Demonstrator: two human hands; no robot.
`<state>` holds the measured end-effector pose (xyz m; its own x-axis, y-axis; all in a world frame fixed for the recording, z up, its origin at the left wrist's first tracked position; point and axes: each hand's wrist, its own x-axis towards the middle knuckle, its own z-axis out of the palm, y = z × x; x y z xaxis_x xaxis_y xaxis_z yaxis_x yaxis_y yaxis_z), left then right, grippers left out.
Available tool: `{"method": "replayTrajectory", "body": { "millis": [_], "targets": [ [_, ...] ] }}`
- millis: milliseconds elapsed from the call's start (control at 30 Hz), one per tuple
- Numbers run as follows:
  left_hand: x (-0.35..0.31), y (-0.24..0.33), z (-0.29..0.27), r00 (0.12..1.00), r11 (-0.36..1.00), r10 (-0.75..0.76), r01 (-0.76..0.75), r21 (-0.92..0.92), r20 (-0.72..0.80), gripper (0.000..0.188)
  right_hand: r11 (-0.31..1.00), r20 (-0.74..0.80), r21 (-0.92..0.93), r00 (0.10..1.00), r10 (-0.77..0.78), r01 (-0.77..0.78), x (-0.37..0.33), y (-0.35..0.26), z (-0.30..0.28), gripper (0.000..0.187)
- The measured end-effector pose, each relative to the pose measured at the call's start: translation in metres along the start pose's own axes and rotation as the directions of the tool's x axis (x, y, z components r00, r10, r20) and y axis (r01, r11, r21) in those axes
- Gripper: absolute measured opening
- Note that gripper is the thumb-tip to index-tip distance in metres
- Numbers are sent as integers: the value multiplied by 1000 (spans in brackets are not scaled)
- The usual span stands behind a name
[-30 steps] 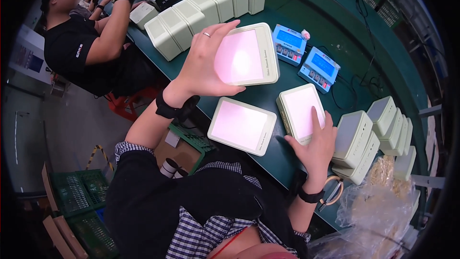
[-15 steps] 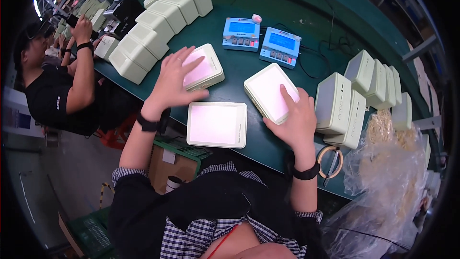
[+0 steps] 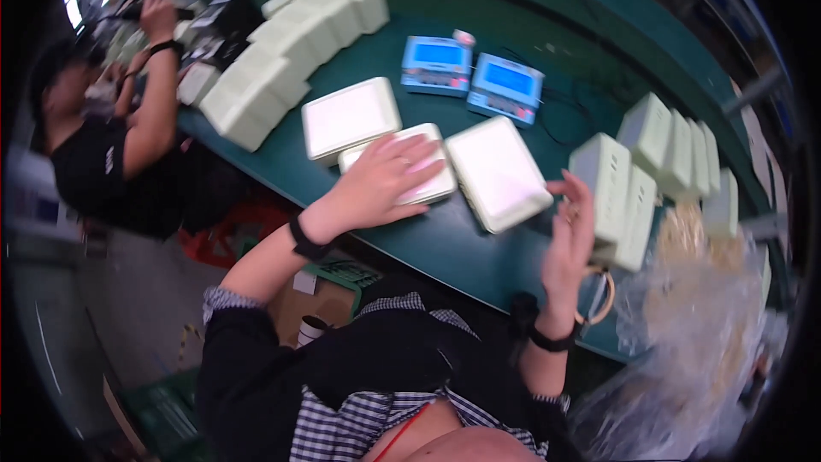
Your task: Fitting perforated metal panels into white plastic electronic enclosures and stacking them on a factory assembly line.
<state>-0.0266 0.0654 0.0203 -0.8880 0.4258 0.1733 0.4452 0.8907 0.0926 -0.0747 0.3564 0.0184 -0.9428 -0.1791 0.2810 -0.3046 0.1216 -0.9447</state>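
Three cream box-shaped devices with bright, lit screens lie face up in front of me. My left hand (image 3: 386,178) rests flat, fingers spread, on the middle device (image 3: 438,186) and covers much of its screen. Behind it, the left device (image 3: 351,116) lies close against its far edge. The right device (image 3: 499,173) lies tilted beside the middle one. Off that device's right edge is my right hand (image 3: 569,244), slightly blurred, its fingers loosely bent and nothing visible in them. A fingertip is at the device's edge; whether it touches, I cannot tell.
Two blue testers (image 3: 438,66) with small screens and cables stand behind. A row of cream boxes (image 3: 295,51) runs along the far left. More upright devices (image 3: 601,184), a tape roll (image 3: 600,298) and clear plastic bags (image 3: 684,325) are at right. A co-worker (image 3: 111,145) sits left.
My left hand has moved from the left device onto the middle one, which now lies farther back against the left device. My right hand has come off the right device's screen, moving right.
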Motion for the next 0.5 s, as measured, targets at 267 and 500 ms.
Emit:
{"method": "replayTrajectory", "body": {
  "millis": [267, 500],
  "targets": [
    [28, -12, 7, 941, 975, -220, 203, -91, -256, 67, 1000, 43, 4, 999, 2, -2, -8, 18, -2, 34],
    [-57, -141, -64, 248, 311, -665, 950, 41, -704, 94, 991, 58, 68, 992, 110, -113, -17, 12, -9, 31]
  ]
}}
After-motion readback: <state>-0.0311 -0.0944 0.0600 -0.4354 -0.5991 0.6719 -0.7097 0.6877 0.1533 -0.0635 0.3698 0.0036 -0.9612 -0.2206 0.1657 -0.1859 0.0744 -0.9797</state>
